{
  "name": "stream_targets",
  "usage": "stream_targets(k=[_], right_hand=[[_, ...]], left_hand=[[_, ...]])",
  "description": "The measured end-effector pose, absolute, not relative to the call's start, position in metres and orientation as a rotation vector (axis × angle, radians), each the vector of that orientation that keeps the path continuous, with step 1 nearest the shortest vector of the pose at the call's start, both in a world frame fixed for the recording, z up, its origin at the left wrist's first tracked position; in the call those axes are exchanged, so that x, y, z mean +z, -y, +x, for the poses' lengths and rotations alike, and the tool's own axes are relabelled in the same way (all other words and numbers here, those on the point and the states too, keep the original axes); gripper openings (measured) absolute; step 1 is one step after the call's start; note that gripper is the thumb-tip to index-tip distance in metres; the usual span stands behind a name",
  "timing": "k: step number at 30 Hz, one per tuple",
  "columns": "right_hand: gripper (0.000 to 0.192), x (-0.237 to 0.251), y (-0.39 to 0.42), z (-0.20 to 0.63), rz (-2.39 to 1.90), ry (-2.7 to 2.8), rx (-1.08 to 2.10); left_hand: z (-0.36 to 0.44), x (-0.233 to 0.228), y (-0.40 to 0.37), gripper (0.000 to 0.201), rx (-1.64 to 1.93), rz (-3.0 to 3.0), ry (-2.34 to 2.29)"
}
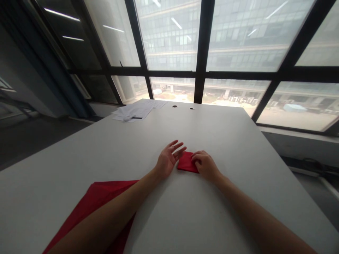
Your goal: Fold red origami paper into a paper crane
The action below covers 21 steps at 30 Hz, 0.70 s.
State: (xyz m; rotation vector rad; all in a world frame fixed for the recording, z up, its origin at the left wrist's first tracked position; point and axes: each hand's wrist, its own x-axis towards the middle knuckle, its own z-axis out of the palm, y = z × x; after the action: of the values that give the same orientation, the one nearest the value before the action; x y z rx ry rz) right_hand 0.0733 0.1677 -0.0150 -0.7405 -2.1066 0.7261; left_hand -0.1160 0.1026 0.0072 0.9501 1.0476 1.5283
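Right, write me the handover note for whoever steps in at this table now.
Left hand: open, fingers spread, at the left edge of the small folded red cloth, gripping nothing.
Right hand: resting on the cloth's right side, fingers pressing it flat.
The cloth lies folded into a compact square mid-table.
A second, larger red cloth lies unfolded near the front edge, partly under the left forearm.
Papers sit at the far left corner.
Done: small cloth folded. Left: the larger cloth, unfolded.

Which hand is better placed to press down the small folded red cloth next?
Right. The right hand already rests on the folded red cloth, fingers curled over its edge. The left hand is open beside it, fingers lifted, only near its left edge.
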Motion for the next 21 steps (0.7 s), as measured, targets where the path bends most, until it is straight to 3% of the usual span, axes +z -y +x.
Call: stream_targets(k=[4,8,13,21], right_hand=[[0.03,-0.015,-0.166,0.073,-0.81,2.187,0.595],[0.026,-0.015,-0.165,0.074,-0.865,2.197,0.54],[0.017,-0.012,-0.164,0.075,-0.971,2.206,0.404],[0.018,-0.008,-0.16,0.077,-0.786,2.278,0.455]], left_hand=[[-0.104,0.006,-0.092,0.022,1.582,1.539,-1.543],[-0.098,0.006,-0.085,0.032,1.198,2.093,-1.713],[-0.101,0.005,-0.088,0.027,0.87,2.244,-1.878],[-0.103,-0.001,-0.089,0.031,0.702,2.324,-1.909]])
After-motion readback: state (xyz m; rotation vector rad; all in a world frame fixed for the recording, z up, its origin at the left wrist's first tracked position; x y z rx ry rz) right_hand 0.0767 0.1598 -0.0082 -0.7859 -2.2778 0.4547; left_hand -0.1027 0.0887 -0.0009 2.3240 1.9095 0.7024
